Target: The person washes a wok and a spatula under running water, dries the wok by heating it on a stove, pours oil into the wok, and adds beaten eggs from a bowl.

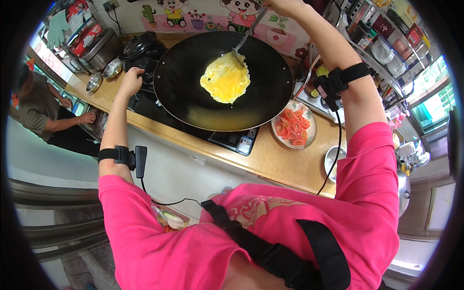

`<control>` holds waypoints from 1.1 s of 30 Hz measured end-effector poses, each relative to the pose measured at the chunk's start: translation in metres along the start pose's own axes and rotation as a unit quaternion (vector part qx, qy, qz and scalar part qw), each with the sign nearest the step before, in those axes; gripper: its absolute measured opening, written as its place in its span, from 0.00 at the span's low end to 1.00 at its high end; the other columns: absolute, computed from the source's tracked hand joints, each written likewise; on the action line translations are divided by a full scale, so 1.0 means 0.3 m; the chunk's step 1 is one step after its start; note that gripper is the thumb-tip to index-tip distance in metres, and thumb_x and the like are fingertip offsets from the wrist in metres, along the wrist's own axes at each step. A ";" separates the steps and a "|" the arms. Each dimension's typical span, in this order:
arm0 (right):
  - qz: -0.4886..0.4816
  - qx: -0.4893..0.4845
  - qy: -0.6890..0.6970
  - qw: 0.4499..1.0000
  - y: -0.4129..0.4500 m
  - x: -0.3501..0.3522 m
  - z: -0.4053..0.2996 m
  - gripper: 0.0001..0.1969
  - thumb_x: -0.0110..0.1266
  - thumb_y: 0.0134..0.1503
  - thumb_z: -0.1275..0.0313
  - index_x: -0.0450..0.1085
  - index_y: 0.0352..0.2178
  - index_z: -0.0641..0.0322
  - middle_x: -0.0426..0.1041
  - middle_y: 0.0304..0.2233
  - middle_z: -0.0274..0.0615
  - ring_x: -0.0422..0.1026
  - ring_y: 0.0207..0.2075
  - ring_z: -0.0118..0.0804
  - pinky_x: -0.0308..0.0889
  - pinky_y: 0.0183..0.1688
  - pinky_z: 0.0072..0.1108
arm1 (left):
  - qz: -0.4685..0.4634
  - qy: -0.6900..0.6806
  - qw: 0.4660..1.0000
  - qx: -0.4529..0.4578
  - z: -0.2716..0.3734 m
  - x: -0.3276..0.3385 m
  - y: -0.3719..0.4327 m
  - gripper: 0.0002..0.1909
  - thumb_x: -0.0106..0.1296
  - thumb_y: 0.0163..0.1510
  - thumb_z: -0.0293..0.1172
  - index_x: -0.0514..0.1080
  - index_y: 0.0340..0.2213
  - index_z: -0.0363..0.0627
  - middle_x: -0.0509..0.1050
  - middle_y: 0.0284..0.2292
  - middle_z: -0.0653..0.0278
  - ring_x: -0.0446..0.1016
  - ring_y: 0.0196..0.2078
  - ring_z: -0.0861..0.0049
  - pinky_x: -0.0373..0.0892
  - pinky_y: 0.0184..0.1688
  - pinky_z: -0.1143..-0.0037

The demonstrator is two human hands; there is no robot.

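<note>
A large black wok [181, 98] sits over the stove, with yellowish oil pooled along its near side. My left hand [131, 82] is closed at its left side, around the handle, most of which the fingers hide. In the middle of the wok lies a round fried egg [225, 81], yellow with pale, ruffled edges. My right hand [284, 6], partly cut off by the top of the picture, grips a metal spatula [250, 30]. The spatula's blade rests against the egg's upper right edge.
A plate of sliced tomatoes [293, 125] and a metal bowl [331, 163] stand right on the wooden counter [286, 166]. Left are a lidded black pot [141, 50] and two small metal bowls [94, 82]. Shelves [384, 61] crowd the right; another person [47, 108] is at far left.
</note>
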State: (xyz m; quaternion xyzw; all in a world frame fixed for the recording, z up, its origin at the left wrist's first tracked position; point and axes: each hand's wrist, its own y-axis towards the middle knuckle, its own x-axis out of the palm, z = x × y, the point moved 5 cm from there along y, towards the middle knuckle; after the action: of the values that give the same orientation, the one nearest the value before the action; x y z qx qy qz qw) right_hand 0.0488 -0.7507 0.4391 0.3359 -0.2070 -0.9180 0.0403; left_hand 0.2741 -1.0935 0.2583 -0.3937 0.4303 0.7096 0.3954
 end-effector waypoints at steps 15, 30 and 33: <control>-0.049 0.089 -0.048 0.994 -0.280 -0.204 -0.170 0.07 0.47 0.46 0.67 0.72 0.26 0.44 0.68 0.19 0.33 0.68 0.27 0.33 0.54 0.32 0.26 | -0.024 0.020 1.000 0.001 -0.043 0.021 0.012 0.14 0.42 0.42 0.22 0.70 0.33 0.36 0.68 0.38 0.55 0.66 0.42 0.61 0.62 0.45 0.73; -0.175 0.144 0.038 0.973 -0.552 -0.241 -0.491 0.19 0.45 0.44 0.74 0.66 0.41 0.51 0.63 0.20 0.37 0.67 0.23 0.32 0.63 0.21 0.21 | -0.016 0.056 0.998 0.009 -0.036 0.026 0.051 0.13 0.43 0.42 0.25 0.70 0.33 0.36 0.69 0.37 0.53 0.67 0.42 0.62 0.62 0.45 0.73; -0.228 0.145 0.070 0.960 -0.565 -0.277 -0.503 0.21 0.45 0.44 0.75 0.65 0.43 0.53 0.63 0.22 0.39 0.68 0.21 0.33 0.63 0.20 0.21 | -0.018 0.058 0.998 0.000 -0.038 0.026 0.052 0.14 0.43 0.43 0.26 0.70 0.33 0.36 0.69 0.37 0.52 0.67 0.42 0.61 0.62 0.45 0.72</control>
State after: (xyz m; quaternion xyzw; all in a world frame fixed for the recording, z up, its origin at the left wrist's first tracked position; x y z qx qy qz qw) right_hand 0.2195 -0.6319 0.3162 0.4396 -0.2530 -0.8372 -0.2048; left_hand 0.2595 -1.1073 0.2524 -0.4425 0.4450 0.6781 0.3824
